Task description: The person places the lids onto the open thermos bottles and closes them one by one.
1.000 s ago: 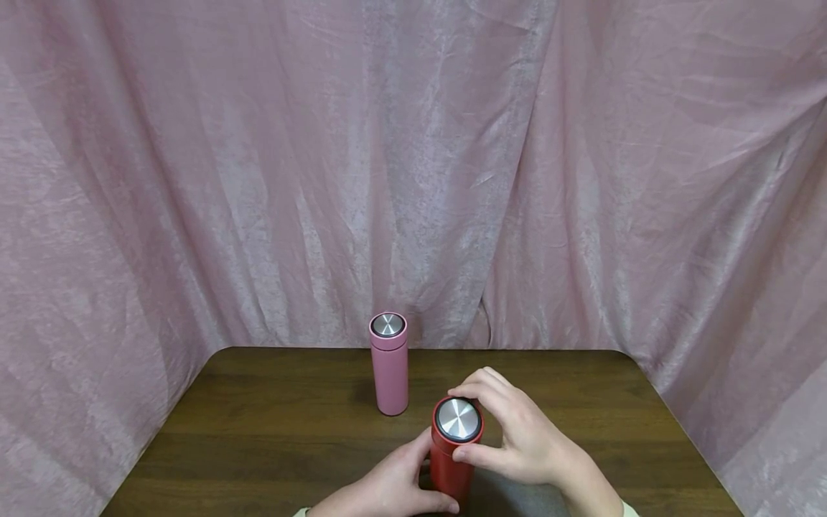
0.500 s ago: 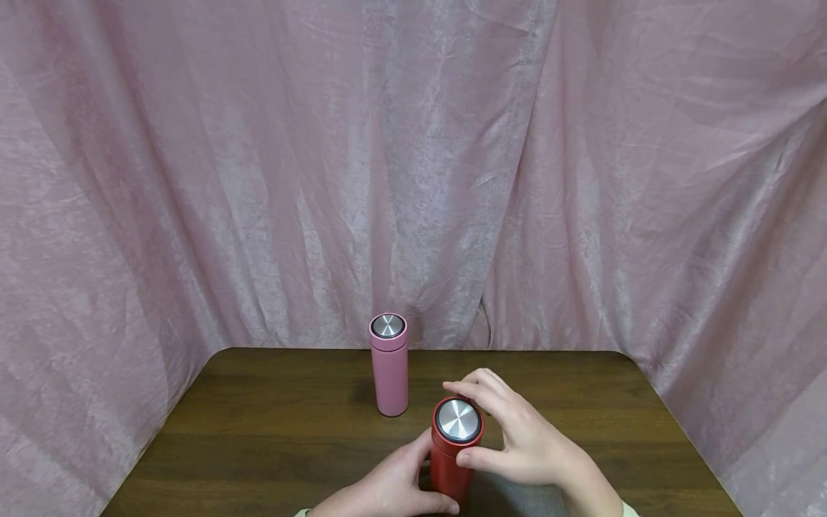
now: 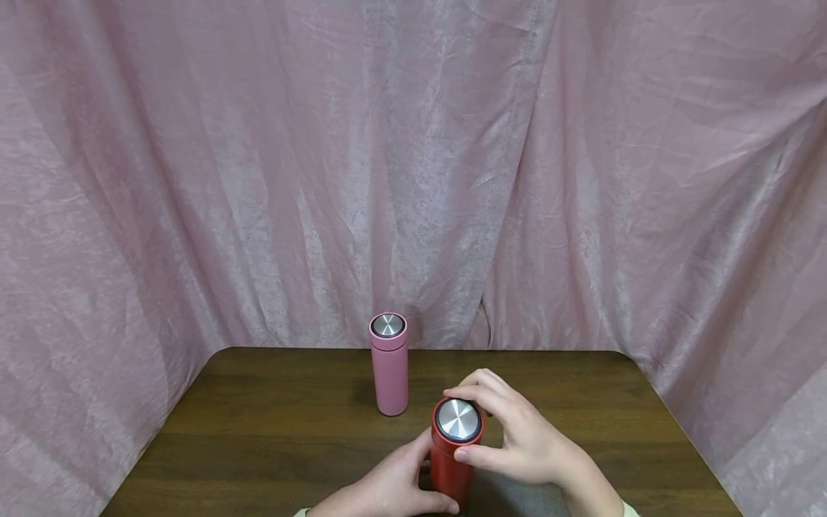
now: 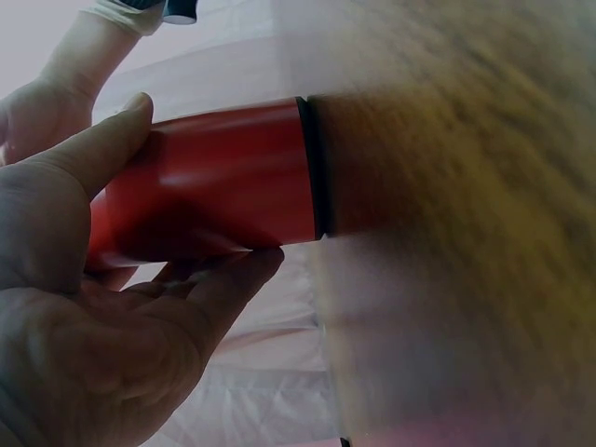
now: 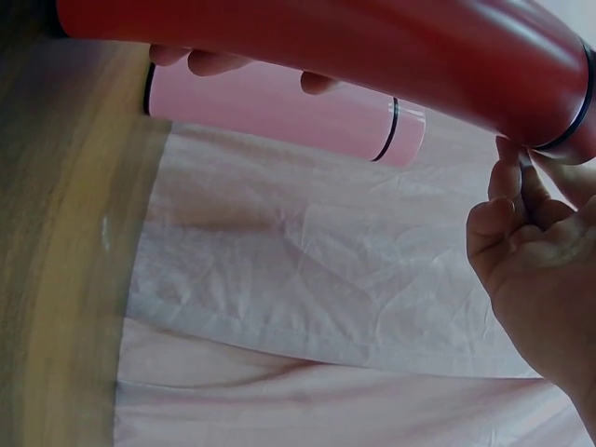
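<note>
A red thermos bottle [image 3: 451, 470] stands upright near the front of the table. My left hand [image 3: 394, 482] grips its body from the left; in the left wrist view the thumb and fingers lie on opposite sides of the red body [image 4: 223, 177]. Its black base ring [image 4: 315, 168] is right at the tabletop. My right hand [image 3: 526, 439] holds the bottle's lid [image 3: 458, 421], thumb at the near side and index finger at the far side. In the right wrist view, its fingertips [image 5: 507, 149] meet the bottle just by the dark lid seam.
Behind and left of the red bottle stands a pink thermos bottle [image 3: 390, 377] with a silver-topped lid. The dark wooden table [image 3: 271, 416] has rounded far corners. Pink velvety curtains [image 3: 413, 172] hang around its back and sides.
Half a second ago my right index finger stood slightly off the lid and the thumb sat further right; now both are back on it. The left hand and both bottles have stayed put.
</note>
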`<state>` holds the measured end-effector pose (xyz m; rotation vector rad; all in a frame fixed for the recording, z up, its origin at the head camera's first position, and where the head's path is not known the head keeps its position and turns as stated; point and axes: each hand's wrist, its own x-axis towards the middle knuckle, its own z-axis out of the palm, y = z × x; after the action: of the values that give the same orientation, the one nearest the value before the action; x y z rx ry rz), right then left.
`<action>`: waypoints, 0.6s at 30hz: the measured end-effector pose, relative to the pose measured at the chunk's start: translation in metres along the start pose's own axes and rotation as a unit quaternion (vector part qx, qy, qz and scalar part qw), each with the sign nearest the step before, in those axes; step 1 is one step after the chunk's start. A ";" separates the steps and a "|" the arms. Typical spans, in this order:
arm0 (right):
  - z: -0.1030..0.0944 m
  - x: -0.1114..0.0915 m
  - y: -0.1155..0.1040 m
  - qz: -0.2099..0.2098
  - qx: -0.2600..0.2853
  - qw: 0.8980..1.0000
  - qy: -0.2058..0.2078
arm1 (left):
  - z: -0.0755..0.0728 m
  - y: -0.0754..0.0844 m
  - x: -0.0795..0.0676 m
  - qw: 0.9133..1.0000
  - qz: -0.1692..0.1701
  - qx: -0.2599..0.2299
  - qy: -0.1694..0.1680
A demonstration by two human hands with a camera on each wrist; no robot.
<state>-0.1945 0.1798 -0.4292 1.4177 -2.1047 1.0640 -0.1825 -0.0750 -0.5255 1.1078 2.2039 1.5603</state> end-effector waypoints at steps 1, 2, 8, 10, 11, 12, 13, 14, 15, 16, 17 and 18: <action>0.000 0.000 0.000 0.000 -0.003 1.000 0.003 | 0.000 0.000 0.000 1.000 0.001 0.000 0.000; 0.000 0.001 0.000 0.001 -0.004 1.000 0.005 | 0.000 0.000 0.000 1.000 0.002 0.000 0.000; 0.001 0.001 0.001 0.018 0.002 1.000 0.021 | -0.001 0.000 0.000 1.000 0.004 0.007 -0.001; 0.002 0.000 0.001 0.025 0.003 0.999 0.024 | -0.001 0.000 0.000 1.000 0.003 0.005 -0.002; 0.002 0.000 0.001 0.028 0.003 0.999 0.025 | -0.001 0.000 0.000 1.000 0.003 0.003 -0.002; 0.002 0.000 0.001 0.030 0.004 0.999 0.025 | -0.001 0.000 0.000 1.000 0.003 0.001 -0.002; 0.002 0.000 0.001 0.031 0.004 0.999 0.025 | -0.001 0.000 0.000 1.000 0.002 0.000 -0.003; 0.002 0.000 0.001 0.030 0.005 0.999 0.025 | -0.001 0.000 0.000 1.000 0.003 0.000 -0.003; 0.002 0.001 0.001 0.029 0.006 0.999 0.024 | -0.001 0.000 0.000 1.000 0.003 0.000 -0.003; 0.003 0.001 0.001 0.028 0.007 0.999 0.023 | -0.001 -0.001 0.000 1.000 0.003 0.001 -0.003; 0.003 0.001 0.001 0.025 0.008 0.999 0.021 | -0.001 -0.001 0.000 1.000 0.003 0.002 -0.003; 0.003 0.001 0.002 0.021 0.007 1.000 0.019 | -0.001 -0.001 0.000 1.000 0.003 0.002 -0.003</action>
<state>-0.1961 0.1776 -0.4311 1.3548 -2.1118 1.1153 -0.1831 -0.0756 -0.5261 1.1195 2.2030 1.5542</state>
